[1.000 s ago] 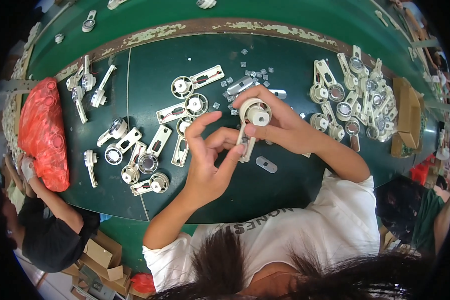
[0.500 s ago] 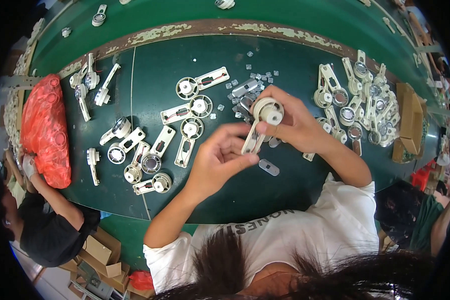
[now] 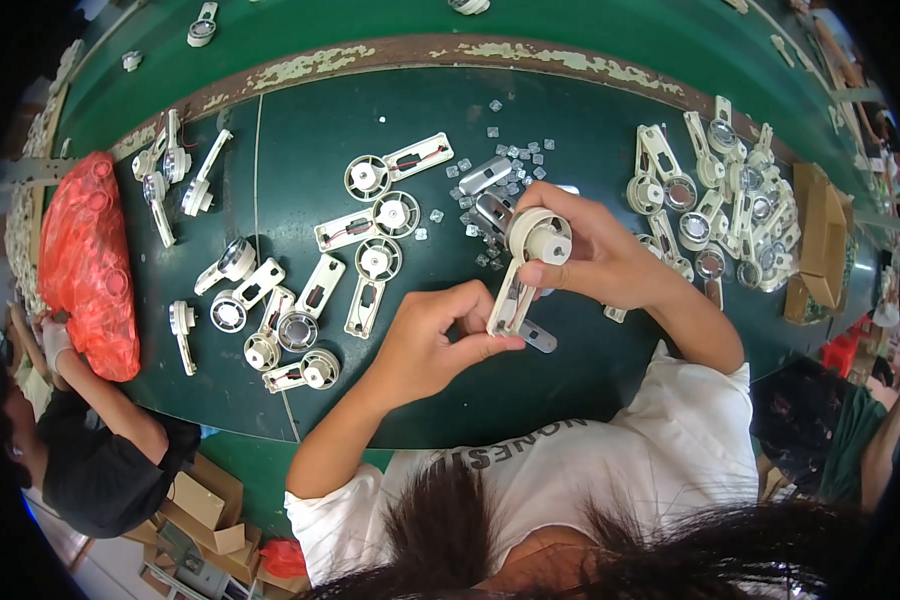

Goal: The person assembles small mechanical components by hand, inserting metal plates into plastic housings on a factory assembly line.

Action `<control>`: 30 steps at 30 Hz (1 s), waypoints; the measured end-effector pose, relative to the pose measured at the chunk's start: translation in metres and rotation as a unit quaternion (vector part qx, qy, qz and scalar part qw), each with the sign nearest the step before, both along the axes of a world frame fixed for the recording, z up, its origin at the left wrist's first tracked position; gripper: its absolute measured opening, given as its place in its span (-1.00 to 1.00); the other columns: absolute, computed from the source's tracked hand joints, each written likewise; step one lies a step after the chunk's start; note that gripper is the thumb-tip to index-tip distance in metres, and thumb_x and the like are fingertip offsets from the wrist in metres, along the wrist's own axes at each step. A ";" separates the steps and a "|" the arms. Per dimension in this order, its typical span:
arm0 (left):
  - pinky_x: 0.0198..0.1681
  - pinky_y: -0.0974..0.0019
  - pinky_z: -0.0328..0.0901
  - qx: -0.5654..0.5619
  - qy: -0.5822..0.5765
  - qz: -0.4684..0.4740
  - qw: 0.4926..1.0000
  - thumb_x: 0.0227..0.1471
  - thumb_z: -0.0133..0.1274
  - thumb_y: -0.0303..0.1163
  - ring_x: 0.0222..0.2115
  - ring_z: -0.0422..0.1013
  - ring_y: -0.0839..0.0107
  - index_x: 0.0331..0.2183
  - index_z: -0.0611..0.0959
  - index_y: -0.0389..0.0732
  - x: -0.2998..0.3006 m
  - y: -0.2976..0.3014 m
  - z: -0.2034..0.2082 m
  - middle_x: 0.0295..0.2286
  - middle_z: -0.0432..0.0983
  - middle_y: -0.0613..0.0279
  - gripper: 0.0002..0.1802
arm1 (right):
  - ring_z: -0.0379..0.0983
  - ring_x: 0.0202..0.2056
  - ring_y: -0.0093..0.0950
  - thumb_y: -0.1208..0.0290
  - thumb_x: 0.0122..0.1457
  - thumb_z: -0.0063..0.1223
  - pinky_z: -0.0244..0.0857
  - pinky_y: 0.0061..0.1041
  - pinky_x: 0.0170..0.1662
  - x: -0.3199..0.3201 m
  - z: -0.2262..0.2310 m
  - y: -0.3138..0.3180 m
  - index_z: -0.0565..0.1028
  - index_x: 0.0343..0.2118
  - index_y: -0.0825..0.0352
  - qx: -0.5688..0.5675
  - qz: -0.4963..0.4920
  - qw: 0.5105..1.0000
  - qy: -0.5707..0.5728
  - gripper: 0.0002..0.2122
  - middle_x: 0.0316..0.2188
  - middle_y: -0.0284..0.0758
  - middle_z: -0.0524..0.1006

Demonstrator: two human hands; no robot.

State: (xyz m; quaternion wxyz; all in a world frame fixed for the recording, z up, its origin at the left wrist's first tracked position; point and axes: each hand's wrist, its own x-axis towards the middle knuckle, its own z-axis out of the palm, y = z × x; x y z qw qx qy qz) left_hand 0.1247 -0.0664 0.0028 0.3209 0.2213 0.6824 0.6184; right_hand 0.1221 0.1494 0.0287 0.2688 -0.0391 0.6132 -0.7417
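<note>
A cream-white handheld fan housing (image 3: 535, 238), with a round ring head, a motor hub and an open slotted handle, is held between my two hands above the table. My right hand (image 3: 602, 255) grips the ring head, its thumb below the hub. My left hand (image 3: 438, 338) pinches the handle's lower end between thumb and fingers. Just beyond the handle end lies a silver oval cover plate (image 3: 540, 338), partly hidden. Past my right hand are more silver covers (image 3: 485, 176) and several small clear square pieces (image 3: 520, 155).
Several fan housings (image 3: 377, 258) lie left of my hands, and a dense pile of them (image 3: 760, 210) sits at the right beside a cardboard box (image 3: 818, 235). A red plastic bag (image 3: 85, 270) is at the far left, touched by another person's gloved hand (image 3: 57, 336).
My left hand has shifted down to the handle's end, and its fingers have closed there. The housing has tilted slightly, with its hub turned more toward the right.
</note>
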 end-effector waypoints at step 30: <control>-0.42 0.45 0.35 0.100 0.039 -0.038 0.993 -0.11 0.19 -0.53 -0.51 0.45 0.49 -0.37 0.49 -0.34 0.008 -0.001 -0.014 -0.43 0.50 0.14 -0.77 | 0.23 -0.40 -0.74 0.31 0.11 0.12 0.16 -0.71 -0.42 0.005 -0.004 -0.002 0.24 -0.26 0.29 -0.039 0.001 0.998 -0.053 -0.71 -0.43 -0.49 0.31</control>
